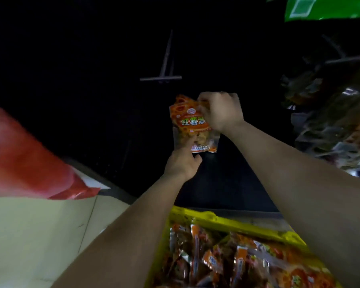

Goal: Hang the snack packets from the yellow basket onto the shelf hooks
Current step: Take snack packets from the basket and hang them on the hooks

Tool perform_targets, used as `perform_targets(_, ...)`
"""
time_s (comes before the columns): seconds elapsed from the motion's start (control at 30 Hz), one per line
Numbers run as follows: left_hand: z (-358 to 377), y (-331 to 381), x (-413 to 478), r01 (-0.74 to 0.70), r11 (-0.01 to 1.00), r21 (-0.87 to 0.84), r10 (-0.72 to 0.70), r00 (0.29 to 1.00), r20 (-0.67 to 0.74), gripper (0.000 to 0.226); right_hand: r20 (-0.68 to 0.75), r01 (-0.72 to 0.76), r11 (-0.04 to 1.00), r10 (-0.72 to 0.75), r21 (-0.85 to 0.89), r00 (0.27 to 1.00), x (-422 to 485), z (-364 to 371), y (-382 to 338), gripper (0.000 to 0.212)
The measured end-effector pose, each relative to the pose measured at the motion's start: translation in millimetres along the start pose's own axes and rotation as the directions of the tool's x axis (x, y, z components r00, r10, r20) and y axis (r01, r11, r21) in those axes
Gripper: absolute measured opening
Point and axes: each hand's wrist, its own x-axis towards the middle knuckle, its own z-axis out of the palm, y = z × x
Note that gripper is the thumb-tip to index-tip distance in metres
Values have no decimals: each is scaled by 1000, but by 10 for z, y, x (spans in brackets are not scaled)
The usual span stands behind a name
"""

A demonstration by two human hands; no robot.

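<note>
An orange snack packet (190,123) hangs upright in front of the dark shelf back. My right hand (220,112) pinches its top right corner. My left hand (183,163) holds its lower edge, with the forefinger lying up across the clear window. A bare metal shelf hook (164,65) with a crossbar juts out just above the packet. The yellow basket (233,223) stands at the bottom, under my forearms, filled with several orange and red snack packets (227,260).
Hung packets (330,125) crowd the dim right side, and a green bag (324,8) hangs at the top right. A red bag (29,163) hangs at the left over a pale floor (40,235). The shelf back between is dark.
</note>
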Motion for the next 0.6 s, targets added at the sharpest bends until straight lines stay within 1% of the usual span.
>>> perform_targets(0.1, 76, -37, 241, 12, 1000, -6, -12, 1000, 2, 74, 23, -9, 1000, 9, 27, 1000, 219, 129, 31, 28)
perform_targets(0.2, 98, -33, 472, -3, 1000, -4, 2, 1000, -29, 77, 60, -19, 1000, 19, 10, 998, 354, 167, 66, 36)
perform_targets(0.33, 159, -21, 714, 3, 999, 44, -5, 999, 38, 78, -21, -126, 992, 126, -12, 992, 212, 69, 247, 64)
perform_targets(0.4, 197, -8, 800, -10, 1000, 21, 8, 998, 62, 77, -13, -167, 986, 167, 5, 986, 14, 46, 398, 67)
perform_targets(0.5, 240, 28, 897, 30, 999, -44, -27, 997, 77, 82, 114, -239, 970, 234, 33, 966, -305, 90, 598, 68)
perform_targets(0.6, 235, 81, 951, 46, 999, -13, -44, 994, 100, 88, 284, -291, 957, 278, 6, 918, -578, 193, 701, 68)
